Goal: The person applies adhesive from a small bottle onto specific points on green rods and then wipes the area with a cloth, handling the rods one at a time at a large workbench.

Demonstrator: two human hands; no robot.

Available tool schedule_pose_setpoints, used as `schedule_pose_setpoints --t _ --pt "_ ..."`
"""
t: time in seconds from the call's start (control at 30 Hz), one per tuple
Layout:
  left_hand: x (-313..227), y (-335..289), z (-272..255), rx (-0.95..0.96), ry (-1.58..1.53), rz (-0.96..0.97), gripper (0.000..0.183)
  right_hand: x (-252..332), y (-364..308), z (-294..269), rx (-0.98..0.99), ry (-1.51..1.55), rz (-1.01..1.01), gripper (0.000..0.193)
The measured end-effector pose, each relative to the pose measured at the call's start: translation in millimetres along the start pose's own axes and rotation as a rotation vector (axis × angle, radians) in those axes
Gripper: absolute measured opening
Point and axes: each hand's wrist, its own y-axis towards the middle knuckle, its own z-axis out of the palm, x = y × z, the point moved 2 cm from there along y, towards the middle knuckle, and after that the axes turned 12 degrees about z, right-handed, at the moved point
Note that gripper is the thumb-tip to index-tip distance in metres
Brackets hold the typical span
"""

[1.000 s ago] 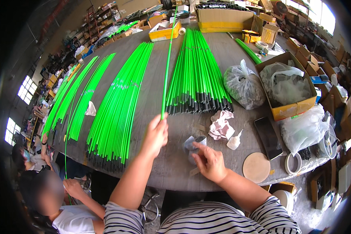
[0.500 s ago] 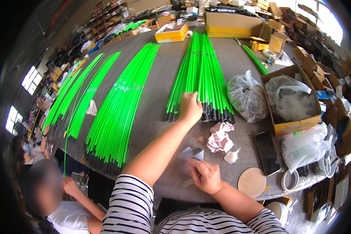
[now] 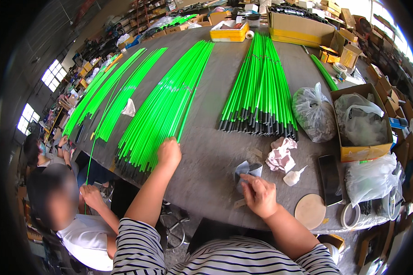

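Observation:
My left hand is closed around a green rod at the right edge of a broad fanned bundle of green rods. The rods have dark ends, and the held end is hidden by my fingers. Toward the table's front edge, my right hand has its fingers curled, with thumb and index at a crumpled grey cloth. Beyond that cloth, a second bundle of green rods lies with its black ends toward me.
Pinkish crumpled paper, a white scrap, a phone and a round disc lie right of my right hand. Farther right are a filled plastic bag and a carton. At left, a co-worker holds a thin green rod.
My left hand has moved left from the right-hand bundle to the broad bundle's edge, where it holds a rod. My right hand stays by the grey cloth. The view has shifted left.

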Motion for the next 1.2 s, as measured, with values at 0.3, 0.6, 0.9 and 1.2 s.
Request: schedule_pose_setpoints --t 0.3,0.6,0.9,1.2 --pt "-1.6 -63.4 -16.7 0.034 -1.402 -0.429 0.023 -1.7 1.1 -3.6 -0.063 -0.018 0.121 0.015" --pt "-11.2 -146.8 -79.8 -0.123 -1.504 -0.049 0.027 18.2 3.4 0.0 -0.108 -0.046 0.073 0.015" --pt "-61.8 -153.2 -112.5 0.191 -1.634 0.031 0.028 65.2 -7.8 -0.8 0.05 0.138 0.264 0.006" --pt "-108.3 -180.4 -80.2 0.416 -2.003 -0.105 0.041 41.0 -28.7 9.4 0.313 0.831 1.0 0.022"
